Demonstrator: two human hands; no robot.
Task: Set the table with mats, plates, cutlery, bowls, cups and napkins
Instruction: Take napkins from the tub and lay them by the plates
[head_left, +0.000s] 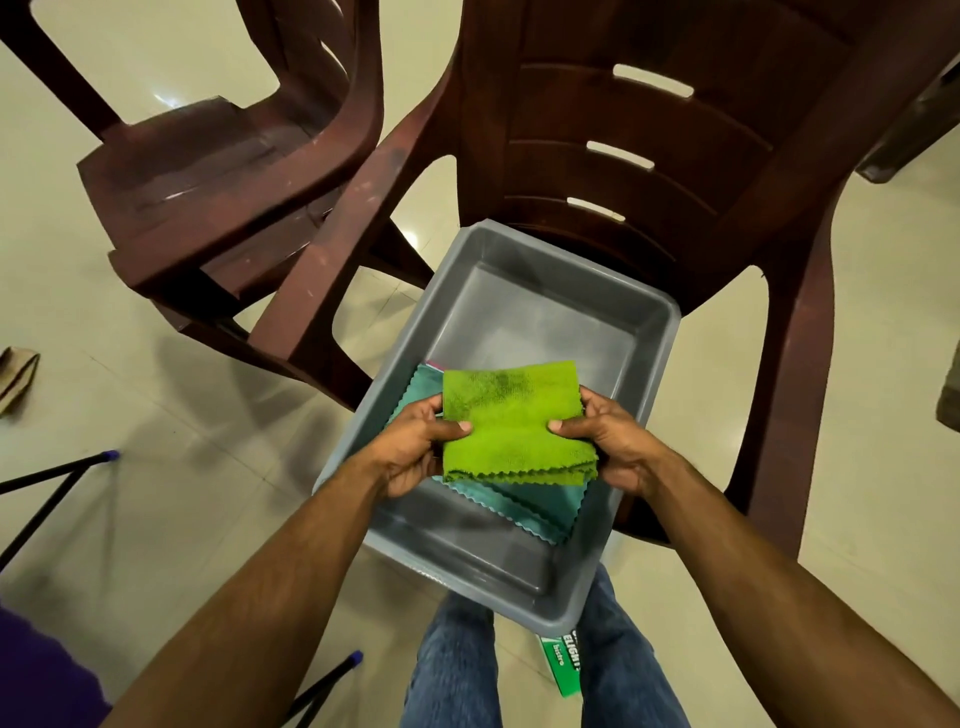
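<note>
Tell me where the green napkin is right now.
In the head view, the folded green napkin is low in the centre, gripped by the left hand and right hand, above the teal cloths in the grey tub on the brown chair.

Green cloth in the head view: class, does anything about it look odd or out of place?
Yes. The folded green cloth, held by the left hand and right hand over the grey tub, has a dark smudge near its top edge, so it looks stained.

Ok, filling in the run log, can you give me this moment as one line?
stage: fetching napkins | left hand: grips green napkin | right hand: grips it too | teal napkins: under it | grey tub: on chair
</note>
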